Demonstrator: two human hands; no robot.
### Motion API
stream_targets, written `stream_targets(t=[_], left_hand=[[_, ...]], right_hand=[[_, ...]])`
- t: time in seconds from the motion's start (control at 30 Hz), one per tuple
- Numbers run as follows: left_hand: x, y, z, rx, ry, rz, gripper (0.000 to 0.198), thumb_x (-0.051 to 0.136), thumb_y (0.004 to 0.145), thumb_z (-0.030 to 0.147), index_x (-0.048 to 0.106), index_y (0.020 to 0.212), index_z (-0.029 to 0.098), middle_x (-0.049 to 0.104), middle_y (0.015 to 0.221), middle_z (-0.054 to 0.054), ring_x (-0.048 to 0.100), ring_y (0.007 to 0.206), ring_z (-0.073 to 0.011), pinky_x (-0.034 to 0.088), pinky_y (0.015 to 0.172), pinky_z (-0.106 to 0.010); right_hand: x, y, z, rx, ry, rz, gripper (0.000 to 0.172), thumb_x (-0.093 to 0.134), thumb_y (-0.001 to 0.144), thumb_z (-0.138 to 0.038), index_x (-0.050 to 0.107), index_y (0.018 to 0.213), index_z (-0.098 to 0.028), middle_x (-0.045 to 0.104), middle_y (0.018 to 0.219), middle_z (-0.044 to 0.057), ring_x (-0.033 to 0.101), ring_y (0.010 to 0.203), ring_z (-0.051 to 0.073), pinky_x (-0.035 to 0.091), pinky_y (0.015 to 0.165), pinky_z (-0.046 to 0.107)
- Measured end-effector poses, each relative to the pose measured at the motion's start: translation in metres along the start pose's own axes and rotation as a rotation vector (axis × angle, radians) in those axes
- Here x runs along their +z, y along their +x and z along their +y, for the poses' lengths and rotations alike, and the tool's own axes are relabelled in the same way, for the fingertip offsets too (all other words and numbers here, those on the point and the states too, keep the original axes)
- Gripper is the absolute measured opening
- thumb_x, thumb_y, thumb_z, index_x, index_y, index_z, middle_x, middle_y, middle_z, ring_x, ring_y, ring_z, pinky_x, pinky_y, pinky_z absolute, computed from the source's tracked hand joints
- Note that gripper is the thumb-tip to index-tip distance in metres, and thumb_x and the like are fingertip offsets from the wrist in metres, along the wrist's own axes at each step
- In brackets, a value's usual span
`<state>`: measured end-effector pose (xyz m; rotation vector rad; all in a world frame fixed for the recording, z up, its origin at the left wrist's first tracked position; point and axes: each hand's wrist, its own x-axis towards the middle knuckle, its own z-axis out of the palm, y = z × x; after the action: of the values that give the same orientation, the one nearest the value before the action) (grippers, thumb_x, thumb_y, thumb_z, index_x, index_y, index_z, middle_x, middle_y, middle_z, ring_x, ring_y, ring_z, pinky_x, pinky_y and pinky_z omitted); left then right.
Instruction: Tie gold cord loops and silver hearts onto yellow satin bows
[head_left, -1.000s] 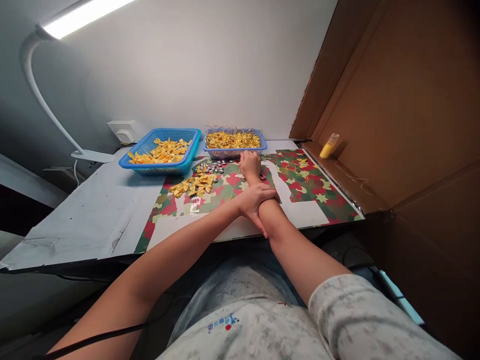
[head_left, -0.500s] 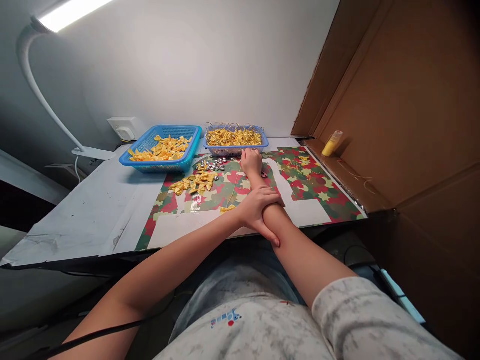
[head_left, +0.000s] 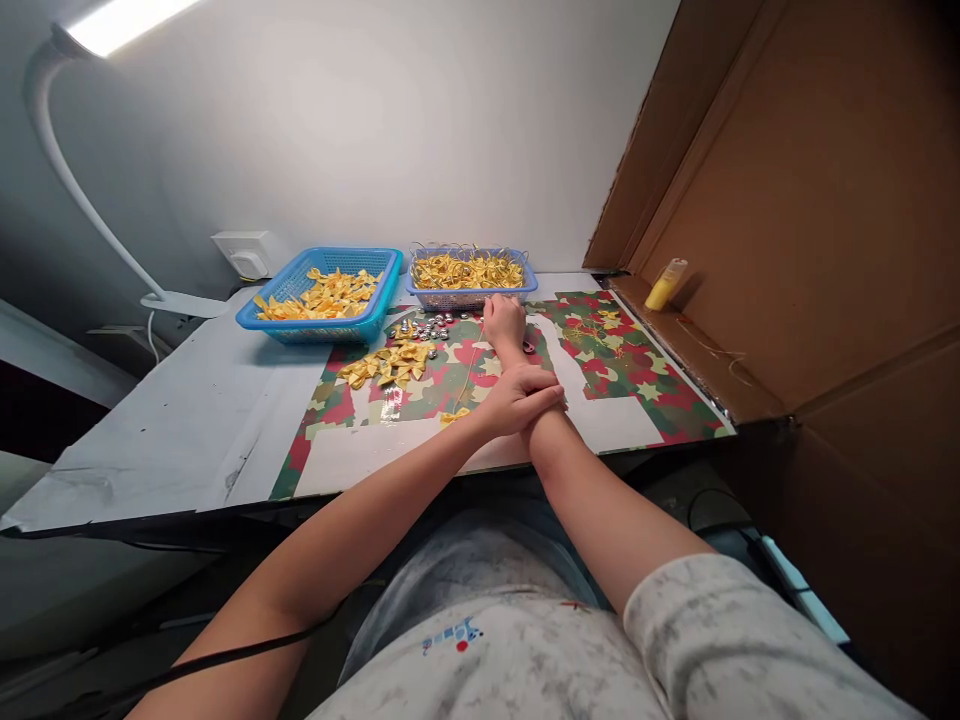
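My left hand (head_left: 523, 396) lies across my right forearm (head_left: 551, 440) just below the wrist, its fingers closed over the top of it. Farther out, my right hand (head_left: 504, 322) rests in a loose fist on the table, close to the front of the purple-blue basket (head_left: 472, 299). A thin yellow cord (head_left: 471, 368) runs from a yellow ribbon bow (head_left: 454, 416) up to the fist; the fingertips are hidden, so whether they grip it does not show. Left of the hands lie a pile of yellow bows (head_left: 388, 365) and several small silver bells (head_left: 435, 328).
A larger blue basket (head_left: 319, 325) of yellow bows stands at back left, near a white lamp (head_left: 97, 220). Loose yellow threads (head_left: 600, 335) lie on the patterned sheet. A yellow tube (head_left: 665, 286) stands on the cardboard ledge at right. A dark cable hangs by my left arm.
My left hand has slid up the right forearm toward the wrist, and its thumb has moved from the forearm's underside to beside the fingers. My right hand has stayed in place.
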<state>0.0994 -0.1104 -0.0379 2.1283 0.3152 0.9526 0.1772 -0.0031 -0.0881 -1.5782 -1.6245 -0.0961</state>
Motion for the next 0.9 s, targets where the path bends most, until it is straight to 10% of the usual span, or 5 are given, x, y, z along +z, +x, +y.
stream_targets(t=[0.47,0.7,0.9], left_hand=[[-0.022,0.039,-0.034,-0.185,0.004,-0.165,0.043,0.055,0.089,0.040,0.067,0.056,0.014,0.068,0.058,-0.003,0.063,0.062,-0.0155,0.050,0.068,-0.028],[-0.034,0.040,-0.057,-0.285,0.107,-0.185,0.027,0.058,0.093,0.036,0.064,0.107,0.014,0.067,0.106,-0.006,0.065,0.091,-0.0200,0.057,0.080,-0.037],[-0.042,0.041,-0.065,-0.333,0.065,-0.085,0.029,0.059,0.093,0.034,0.062,0.114,0.014,0.065,0.112,-0.008,0.065,0.094,-0.0205,0.057,0.081,-0.039]], right_hand=[[0.008,0.041,-0.006,0.064,-0.094,-0.050,0.024,0.048,0.099,-0.033,0.063,0.103,-0.014,0.064,0.106,0.011,0.059,0.101,0.022,0.048,0.091,0.042],[0.022,0.027,-0.013,-0.006,0.053,-0.018,0.031,0.056,0.096,-0.033,0.058,0.123,-0.017,0.059,0.124,0.010,0.062,0.106,0.021,0.054,0.089,0.041],[0.026,0.013,-0.006,-0.133,0.198,-0.033,0.029,0.049,0.100,-0.032,0.059,0.122,-0.017,0.060,0.123,0.010,0.061,0.107,0.021,0.054,0.089,0.042]])
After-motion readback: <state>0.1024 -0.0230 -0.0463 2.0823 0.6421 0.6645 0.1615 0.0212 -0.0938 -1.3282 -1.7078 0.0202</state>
